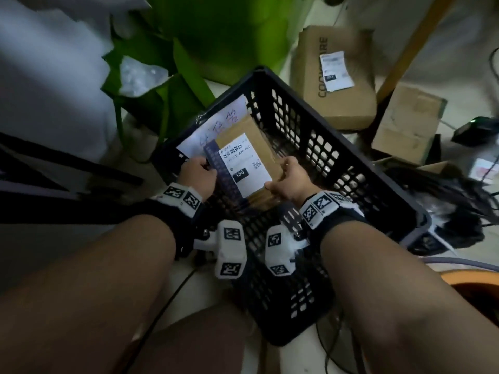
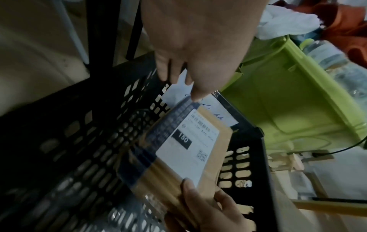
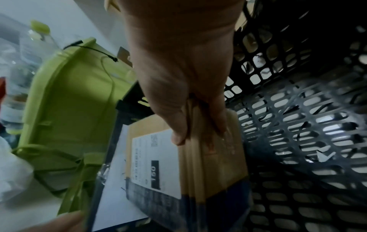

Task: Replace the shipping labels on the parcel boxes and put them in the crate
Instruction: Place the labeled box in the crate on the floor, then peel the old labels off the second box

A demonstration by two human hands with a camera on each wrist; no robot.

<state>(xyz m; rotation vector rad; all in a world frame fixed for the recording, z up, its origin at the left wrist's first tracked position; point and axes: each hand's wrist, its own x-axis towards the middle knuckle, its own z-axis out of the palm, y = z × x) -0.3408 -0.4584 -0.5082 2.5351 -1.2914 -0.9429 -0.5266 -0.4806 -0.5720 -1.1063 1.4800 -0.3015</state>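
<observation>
A flat brown parcel box [image 1: 259,147] with a white shipping label [image 1: 244,163] marked 150 and a dark blue printed band is held inside the black perforated crate [image 1: 337,168]. My left hand [image 1: 198,175] grips its left edge at the blue band. My right hand [image 1: 290,179] pinches its right edge, thumb on top beside the label. The left wrist view shows the box [image 2: 210,158] tilted over the crate floor [image 2: 79,157]. In the right wrist view my thumb and fingers clamp the box [image 3: 214,164]. A white handwritten sheet [image 1: 205,130] lies against the crate's far left wall.
Two more brown boxes lie on the floor beyond the crate, one labelled [image 1: 334,76] and one plain [image 1: 407,125]. A green plastic bin [image 1: 216,41] stands at the crate's far corner. Cables and dark clutter [image 1: 459,201] lie to the right.
</observation>
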